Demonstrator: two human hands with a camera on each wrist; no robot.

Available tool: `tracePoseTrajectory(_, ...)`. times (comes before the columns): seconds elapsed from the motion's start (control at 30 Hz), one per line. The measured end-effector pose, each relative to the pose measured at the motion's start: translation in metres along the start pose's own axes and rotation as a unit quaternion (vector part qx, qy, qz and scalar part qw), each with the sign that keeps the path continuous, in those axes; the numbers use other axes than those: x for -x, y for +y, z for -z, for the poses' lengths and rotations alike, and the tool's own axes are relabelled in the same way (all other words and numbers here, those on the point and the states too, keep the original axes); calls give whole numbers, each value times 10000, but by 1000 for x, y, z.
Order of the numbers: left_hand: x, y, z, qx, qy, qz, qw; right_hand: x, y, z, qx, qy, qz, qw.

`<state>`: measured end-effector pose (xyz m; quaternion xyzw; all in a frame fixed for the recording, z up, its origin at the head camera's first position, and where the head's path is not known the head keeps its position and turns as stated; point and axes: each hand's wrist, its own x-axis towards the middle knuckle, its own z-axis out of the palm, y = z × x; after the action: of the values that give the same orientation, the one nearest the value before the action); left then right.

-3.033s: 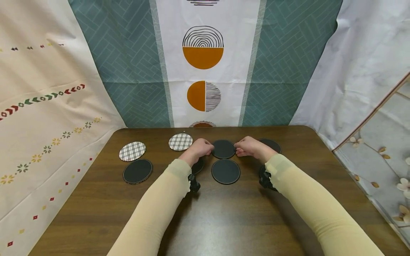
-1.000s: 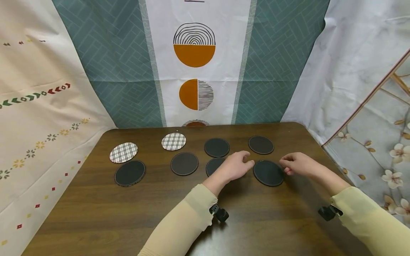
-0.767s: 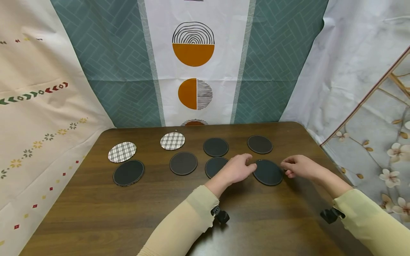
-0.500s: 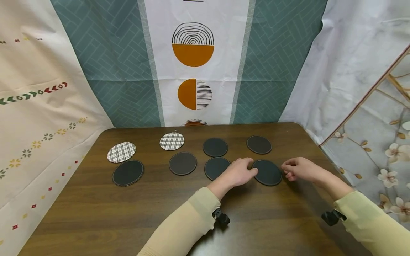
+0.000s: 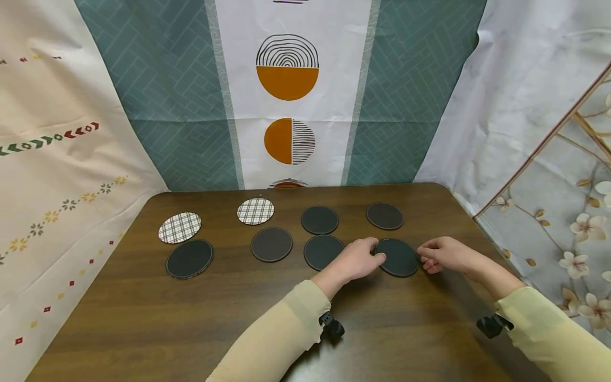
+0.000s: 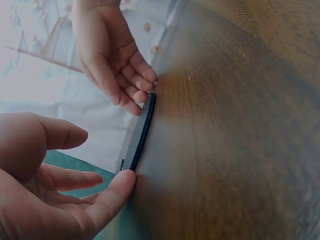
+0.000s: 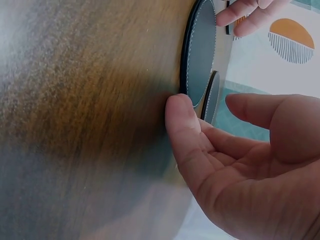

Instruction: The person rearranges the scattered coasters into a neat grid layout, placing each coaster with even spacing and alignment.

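Fingers unclenched and each grip loose, the left hand [image 5: 359, 258] and right hand [image 5: 448, 254] touch opposite edges of the stitched black round coaster [image 5: 400, 258] lying flat on the wooden surface [image 5: 191, 323], right end of the nearer row, presumably to steady it evenly.

Over my remote link I see the thin, round slate-dark coaster [image 5: 397, 258], pale stitching running just inside its rim, lying flat on the right-hand part of the brown table [image 5: 191, 318], before a brownish-black coaster [image 5: 384, 216].
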<state>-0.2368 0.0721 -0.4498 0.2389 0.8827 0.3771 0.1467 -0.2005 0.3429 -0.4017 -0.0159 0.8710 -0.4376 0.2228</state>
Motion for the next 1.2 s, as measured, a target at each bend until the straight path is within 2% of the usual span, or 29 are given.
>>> tracePoseTrajectory(0.1, 15, 15, 11, 82, -32, 68, 9999, 0, 0, -1, 5, -7, -10, 10000)
tracePoseTrajectory(0.23, 23, 21, 13, 36, 4, 97, 9999, 0, -2, -1, -9, -28, -37, 10000)
tracePoseTrajectory(0.8, 20, 20, 9, 69, -2, 115, 9999, -1, -1, -3, -268, -143, -76, 9995)
tracePoseTrajectory(1.2, 22, 22, 9, 954, -21, 245, 9951, -1, 1, -3, -573, -124, -218, 9980)
